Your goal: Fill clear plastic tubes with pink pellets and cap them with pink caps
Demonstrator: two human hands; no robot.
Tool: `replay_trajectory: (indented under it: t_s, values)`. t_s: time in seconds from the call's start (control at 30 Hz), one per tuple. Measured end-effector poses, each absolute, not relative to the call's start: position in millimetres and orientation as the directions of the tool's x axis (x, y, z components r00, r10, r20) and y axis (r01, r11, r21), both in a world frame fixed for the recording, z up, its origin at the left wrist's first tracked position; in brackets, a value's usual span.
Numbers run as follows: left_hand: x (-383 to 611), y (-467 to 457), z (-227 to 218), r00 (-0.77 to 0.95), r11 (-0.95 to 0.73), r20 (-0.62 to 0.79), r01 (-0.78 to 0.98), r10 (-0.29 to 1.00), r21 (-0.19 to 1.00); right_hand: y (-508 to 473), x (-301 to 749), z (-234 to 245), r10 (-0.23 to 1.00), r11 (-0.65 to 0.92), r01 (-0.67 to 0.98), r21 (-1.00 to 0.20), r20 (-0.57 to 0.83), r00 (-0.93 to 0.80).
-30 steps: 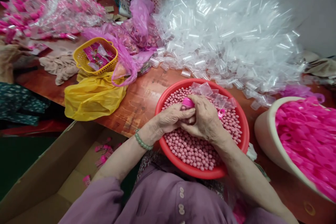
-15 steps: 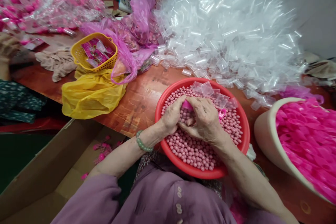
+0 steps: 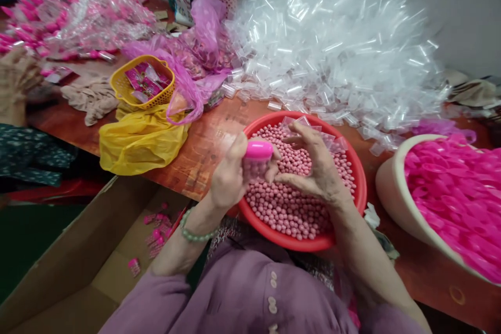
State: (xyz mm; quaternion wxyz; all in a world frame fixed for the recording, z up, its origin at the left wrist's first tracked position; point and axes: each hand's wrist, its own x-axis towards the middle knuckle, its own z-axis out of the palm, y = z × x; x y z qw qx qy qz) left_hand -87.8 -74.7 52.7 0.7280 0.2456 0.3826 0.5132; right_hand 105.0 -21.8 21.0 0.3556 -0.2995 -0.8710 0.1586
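My left hand (image 3: 230, 175) is closed around a small clear container (image 3: 256, 167) with a bright pink cap (image 3: 259, 150) and pink balls showing inside. It is held at the left side of a red basin (image 3: 362, 193). My right hand (image 3: 313, 164) hangs over the basin with thumb and fingers apart, holding nothing. Pink beads (image 3: 289, 214) fill the basin below both hands. A few clear plastic sleeves (image 3: 313, 126) lie on the beads at the far rim, partly behind my right hand.
A cream tub (image 3: 391, 188) of pink caps (image 3: 454, 198) stands at right. Clear sleeves (image 3: 336, 52) are heaped behind. On the left are a yellow basket (image 3: 156, 96), a yellow bag (image 3: 143, 141) and another person's hand (image 3: 15, 83). Below, a cardboard box (image 3: 113, 266) holds several pink-capped pieces.
My hands have parted. The left has moved left and up with the capped container, and the right has opened away from it. More pink-capped pieces show in the box.
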Motion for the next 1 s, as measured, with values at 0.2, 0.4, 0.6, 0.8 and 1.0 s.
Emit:
replay_trajectory:
  t_s: [0.2,0.4,0.6,0.8,1.0]
  values:
    - [-88,-67,51,0.219,0.351,-0.275,-0.579,0.936,0.736,-18,137,21,0.703,0.711,0.588,-0.386,0.421,-0.574]
    - [-127,-102,39,0.133,0.267,-0.232,-0.425,0.963,0.865,-31,187,18,0.875,0.478,0.823,-0.307,0.249,-0.415]
    - [-223,-178,-36,-0.26,0.497,-0.503,-0.095,0.824,0.863,-41,195,22,0.925,0.376,0.841,-0.389,0.098,-0.368]
    - [-294,-231,-146,-0.527,0.816,-0.625,0.322,0.576,0.48,-41,188,18,0.9,0.404,0.829,-0.386,0.004,-0.436]
    - [-310,-238,-164,-0.623,0.848,-0.577,0.423,0.528,0.32,-43,164,18,0.83,0.536,0.827,-0.167,-0.076,-0.553]
